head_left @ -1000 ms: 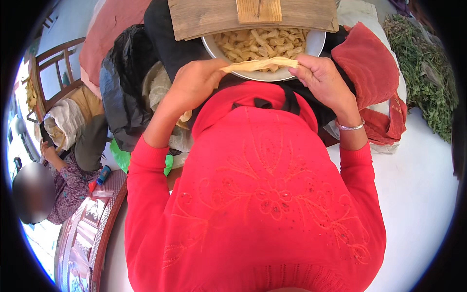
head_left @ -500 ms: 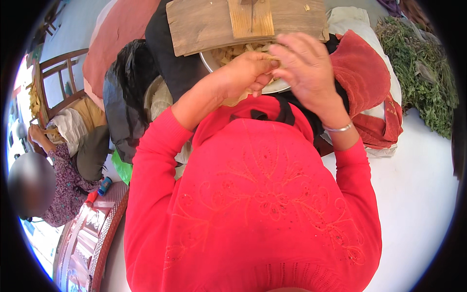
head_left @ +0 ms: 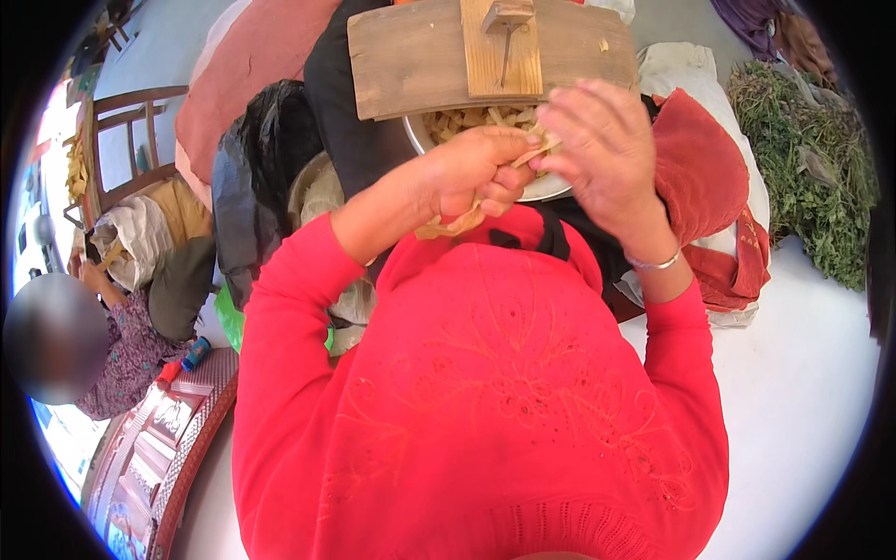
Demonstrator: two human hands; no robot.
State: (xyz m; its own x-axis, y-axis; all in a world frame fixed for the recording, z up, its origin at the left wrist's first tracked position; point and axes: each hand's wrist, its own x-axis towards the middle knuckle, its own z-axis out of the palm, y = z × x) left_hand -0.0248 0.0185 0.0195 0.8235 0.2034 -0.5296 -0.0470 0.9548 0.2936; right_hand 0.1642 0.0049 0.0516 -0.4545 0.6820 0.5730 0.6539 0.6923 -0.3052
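Note:
Pinched in my left hand (head_left: 481, 173) is a thin pale-yellow strip (head_left: 457, 224) of a kind I cannot make out; one end hangs below the palm, the other pokes out past the fingertips. My right hand (head_left: 605, 154), with a bangle at its wrist, is close beside that upper end. Its fingers are stretched out and slightly blurred, the thumb near the strip. Under both hands stands a pale-rimmed bowl (head_left: 413, 136) holding many tan-yellow pieces (head_left: 457, 121). A wooden board (head_left: 401, 65) with a smaller slotted wooden piece (head_left: 504, 65) lies across the bowl's far side.
Red cloth (head_left: 700, 163) and white sacking lie to the right, with a heap of green plants (head_left: 803, 159) beyond. Black plastic (head_left: 261, 168) is at the left. Farther left, another person in a patterned top (head_left: 140, 350) sits by a wooden chair (head_left: 131, 140), holding a similar strip.
The view has shifted, so board, bowl and hands appear lower. More of the strip shows below my left hand. My hands remain close together.

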